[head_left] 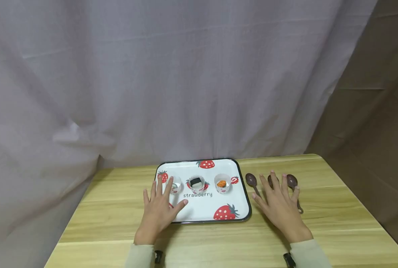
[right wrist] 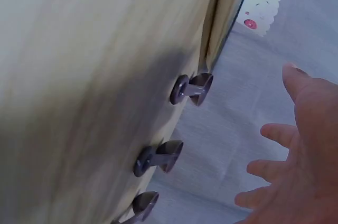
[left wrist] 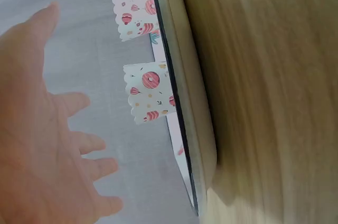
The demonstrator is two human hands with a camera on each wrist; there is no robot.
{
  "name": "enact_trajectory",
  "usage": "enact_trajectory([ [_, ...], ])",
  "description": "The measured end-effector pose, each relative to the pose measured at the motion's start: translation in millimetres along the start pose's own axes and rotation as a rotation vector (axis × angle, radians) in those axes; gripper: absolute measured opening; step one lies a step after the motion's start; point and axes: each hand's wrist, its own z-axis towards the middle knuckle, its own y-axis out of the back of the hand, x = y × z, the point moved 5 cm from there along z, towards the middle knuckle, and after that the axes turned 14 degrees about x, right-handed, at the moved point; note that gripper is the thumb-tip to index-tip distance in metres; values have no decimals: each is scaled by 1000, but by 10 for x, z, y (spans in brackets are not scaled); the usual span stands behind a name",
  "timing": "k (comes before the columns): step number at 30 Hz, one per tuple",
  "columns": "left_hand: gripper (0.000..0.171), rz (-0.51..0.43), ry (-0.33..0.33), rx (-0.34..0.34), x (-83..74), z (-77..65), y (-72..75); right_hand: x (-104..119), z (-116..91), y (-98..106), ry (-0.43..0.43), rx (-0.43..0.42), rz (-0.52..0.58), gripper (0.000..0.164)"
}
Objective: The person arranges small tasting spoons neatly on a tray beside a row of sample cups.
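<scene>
My left hand [head_left: 159, 211], fingers spread, hovers over the left part of a white strawberry-print tray [head_left: 199, 210]. Under its fingertips stands a small paper cup [head_left: 176, 189], partly covered in the head view. A middle cup [head_left: 197, 190] holds a black-and-white piece, and a right cup [head_left: 222, 189] holds an orange piece. My right hand [head_left: 282, 210], also spread and holding nothing, is above three dark brown spoons. The left spoon [head_left: 251, 180] shows beside the thumb, the right spoon [head_left: 292, 181] past the fingers; the middle spoon [right wrist: 163, 156] is mostly hidden in the head view.
The tray and spoons lie on a light wooden table [head_left: 112, 208]. Behind it hangs a grey curtain [head_left: 185, 82], close to the table's far edge. A brown cloth [head_left: 369, 149] hangs along the right side.
</scene>
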Motion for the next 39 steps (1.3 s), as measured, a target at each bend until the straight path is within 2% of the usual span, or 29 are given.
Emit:
enact_trajectory([
  [9,94,-42,-6,17,57,-97,11,89,-107,7,-1,3,-11,75],
  [16,93,-66,36,38,177,-178,31,165,-179,-14,-8,-4,-10,78],
  [23,88,-117,24,-12,227,-214,17,221,-263,-12,-13,5,7,79],
  [26,81,-140,21,-78,254,-238,40,264,-289,-12,-3,4,49,80],
  [30,73,-208,54,-146,333,-266,75,324,-310,-37,12,2,165,78],
  [36,70,-328,132,-102,464,-264,26,361,-338,-137,-58,79,368,71],
  [39,68,-355,141,-88,492,-258,11,360,-361,-174,-93,120,435,68],
])
